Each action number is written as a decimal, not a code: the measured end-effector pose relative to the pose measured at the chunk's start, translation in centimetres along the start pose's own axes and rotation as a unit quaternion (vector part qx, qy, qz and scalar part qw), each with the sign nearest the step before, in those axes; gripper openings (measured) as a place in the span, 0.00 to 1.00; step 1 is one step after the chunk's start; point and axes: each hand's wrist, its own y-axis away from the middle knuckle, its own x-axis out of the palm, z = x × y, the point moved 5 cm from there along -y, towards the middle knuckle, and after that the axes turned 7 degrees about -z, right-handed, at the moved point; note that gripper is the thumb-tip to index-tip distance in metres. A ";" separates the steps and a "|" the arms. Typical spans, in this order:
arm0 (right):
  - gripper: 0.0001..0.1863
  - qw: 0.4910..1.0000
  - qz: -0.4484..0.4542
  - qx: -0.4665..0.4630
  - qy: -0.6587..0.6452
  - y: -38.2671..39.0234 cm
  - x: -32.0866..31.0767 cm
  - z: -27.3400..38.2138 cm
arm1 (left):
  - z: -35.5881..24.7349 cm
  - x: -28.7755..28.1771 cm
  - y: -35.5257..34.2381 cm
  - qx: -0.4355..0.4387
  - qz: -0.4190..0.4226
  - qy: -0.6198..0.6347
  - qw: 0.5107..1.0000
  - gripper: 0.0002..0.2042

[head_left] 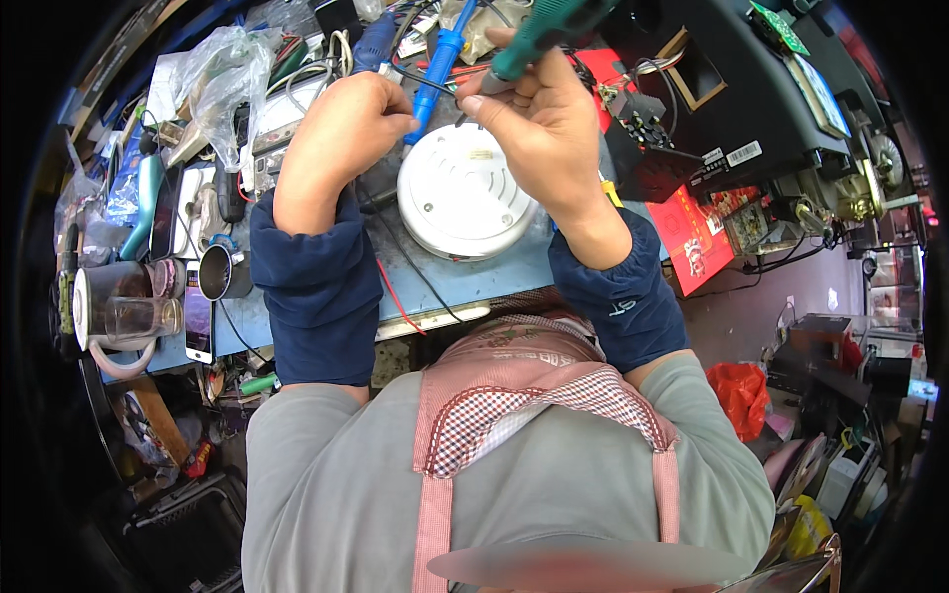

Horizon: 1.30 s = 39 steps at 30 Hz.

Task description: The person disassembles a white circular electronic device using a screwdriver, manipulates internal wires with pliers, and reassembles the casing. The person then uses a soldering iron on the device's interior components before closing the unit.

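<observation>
A round white plastic device (465,198) with curved slots and small recessed holes, shaped like a smoke alarm, lies on the blue work mat at the table's front. My right hand (549,128) is over its far right side, fingers closed round a dark green-handled screwdriver (554,35) whose shaft slants down toward the device's far edge. Left of the device is my left hand (361,124), its fingers curled together; what they pinch, if anything, is hidden. Close to those fingertips, a blue stick-shaped tool (440,74) runs back from the device.
A smartphone (199,311), a small dark cup (223,272) and a glass jug (129,306) stand at the left. Loose cables and plastic bags crowd the back left. A large black case (736,89) and red printed paper (687,242) occupy the right side.
</observation>
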 end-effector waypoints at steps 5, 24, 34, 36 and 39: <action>0.30 0.991 0.069 0.011 0.115 0.1 1.7 -1.7 | 2.6 1.4 0.1 -0.023 0.021 -0.066 0.997 0.12; 0.30 0.986 0.075 0.046 0.143 0.5 1.5 -2.4 | 1.6 2.0 0.1 -0.006 0.106 0.056 0.993 0.13; 0.34 0.984 0.088 0.019 0.153 0.5 1.5 -3.1 | 1.6 2.2 -0.1 -0.010 0.116 0.060 0.991 0.13; 0.34 0.991 0.078 0.018 0.110 0.7 1.5 -3.2 | 1.3 2.0 -0.1 -0.005 0.115 0.051 0.992 0.13; 0.35 0.958 0.132 -0.035 0.253 0.5 2.1 -2.0 | 1.0 1.7 0.0 -0.001 0.117 0.033 0.993 0.13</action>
